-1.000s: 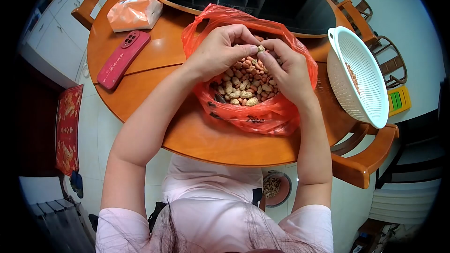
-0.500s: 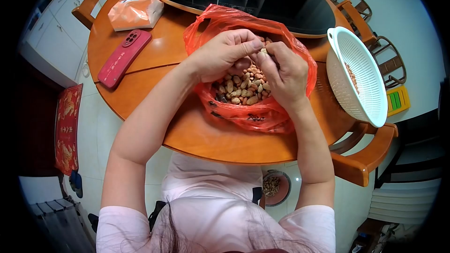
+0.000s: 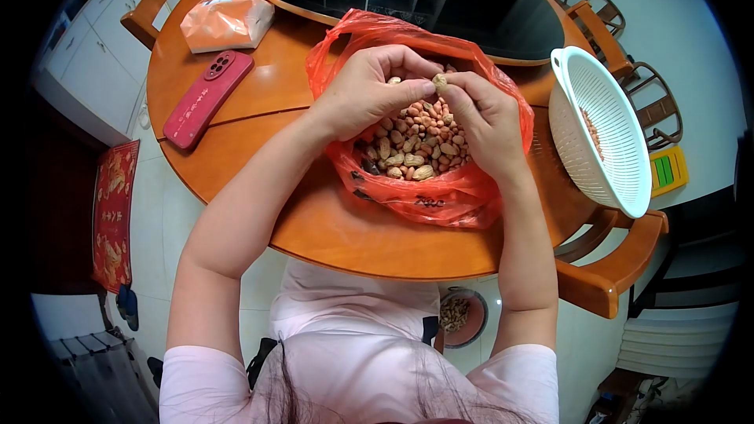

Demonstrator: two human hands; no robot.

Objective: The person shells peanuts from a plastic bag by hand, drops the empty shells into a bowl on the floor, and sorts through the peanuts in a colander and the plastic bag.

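A red plastic bag lies open on the round wooden table, holding unshelled peanuts and loose reddish kernels. Over the bag, my left hand and my right hand meet at the fingertips. Between them is a small pale peanut shell, pinched by the thumb and fingers of both hands. Parts of the kernels are hidden under my hands.
A white colander with some kernels stands at the table's right edge. A red phone and an orange tissue pack lie left. Behind the bag is a dark glass turntable. A bin with shells stands on the floor.
Half a second ago my fingers were curled closer together and lower over the bag; now they have spread slightly, showing the pale shell between the fingertips. More kernels are visible beneath.
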